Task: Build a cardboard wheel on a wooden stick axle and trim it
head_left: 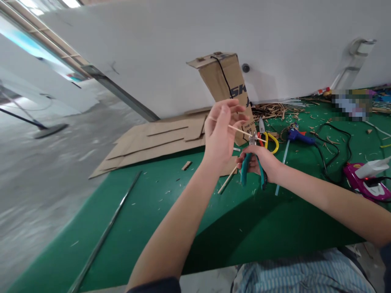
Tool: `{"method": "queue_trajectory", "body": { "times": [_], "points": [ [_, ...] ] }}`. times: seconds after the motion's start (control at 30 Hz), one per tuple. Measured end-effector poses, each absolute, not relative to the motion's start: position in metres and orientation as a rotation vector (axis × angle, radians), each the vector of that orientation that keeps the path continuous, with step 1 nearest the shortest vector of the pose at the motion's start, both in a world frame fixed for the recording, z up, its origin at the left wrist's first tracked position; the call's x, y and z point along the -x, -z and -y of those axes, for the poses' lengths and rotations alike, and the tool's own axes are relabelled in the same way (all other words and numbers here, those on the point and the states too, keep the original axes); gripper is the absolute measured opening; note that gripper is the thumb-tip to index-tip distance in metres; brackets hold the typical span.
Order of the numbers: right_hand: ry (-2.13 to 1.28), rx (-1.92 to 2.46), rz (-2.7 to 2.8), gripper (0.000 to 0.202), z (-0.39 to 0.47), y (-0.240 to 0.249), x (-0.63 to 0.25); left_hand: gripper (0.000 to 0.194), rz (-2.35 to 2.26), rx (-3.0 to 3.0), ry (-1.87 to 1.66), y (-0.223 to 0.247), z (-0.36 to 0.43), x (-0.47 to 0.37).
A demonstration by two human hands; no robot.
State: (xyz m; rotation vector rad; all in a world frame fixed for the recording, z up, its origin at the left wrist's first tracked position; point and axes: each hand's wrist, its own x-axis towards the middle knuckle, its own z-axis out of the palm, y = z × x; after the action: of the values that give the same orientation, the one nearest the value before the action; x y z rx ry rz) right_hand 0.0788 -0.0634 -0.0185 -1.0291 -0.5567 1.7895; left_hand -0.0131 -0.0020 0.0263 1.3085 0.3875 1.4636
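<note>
Over the green tabletop (130,224), near its middle, we hold both hands close together, the left a little higher than the right. Our left hand (224,126) is partly curled, its thumb and fingers narrowed around a thin wooden stick (240,130), with the other fingers bent loosely and slightly apart. The stick slants down from that grasp to the metal head of the pliers (253,140), and its far end shows just beyond them. Our right hand (259,158) is wrapped around the pliers from the side, and their teal handles stand spread below the palm. The jaws meet the stick, but we cannot tell whether they are pressed fully onto it.

Just below our right hand's fingers, a second stick (227,181) slants down to the left; we cannot tell whether the fingers touch it. Beyond the pliers we see scissors (271,142) with a yellow handle loop, and to their right a blue glue gun (301,137). A translucent glue stick (282,167) points toward us from beside the gun. Behind our hands a printed cardboard box (224,77) stands tilted near the wall, while flat cardboard sheets (159,136) lie to the left.
</note>
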Motion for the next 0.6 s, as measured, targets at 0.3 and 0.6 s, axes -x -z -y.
{"method": "queue_trajectory", "body": {
  "times": [0.3,0.6],
  "points": [
    [-1.746,1.086,0.554,0.024,0.063,0.038,-0.058,0.075,-0.530,-0.821,-1.375,-0.044,0.024,0.008],
    [-1.743,1.103,0.587,0.033,0.060,0.046,-0.056,0.067,-0.544,-0.738,-1.417,-0.036,0.022,0.002]
  ]
}}
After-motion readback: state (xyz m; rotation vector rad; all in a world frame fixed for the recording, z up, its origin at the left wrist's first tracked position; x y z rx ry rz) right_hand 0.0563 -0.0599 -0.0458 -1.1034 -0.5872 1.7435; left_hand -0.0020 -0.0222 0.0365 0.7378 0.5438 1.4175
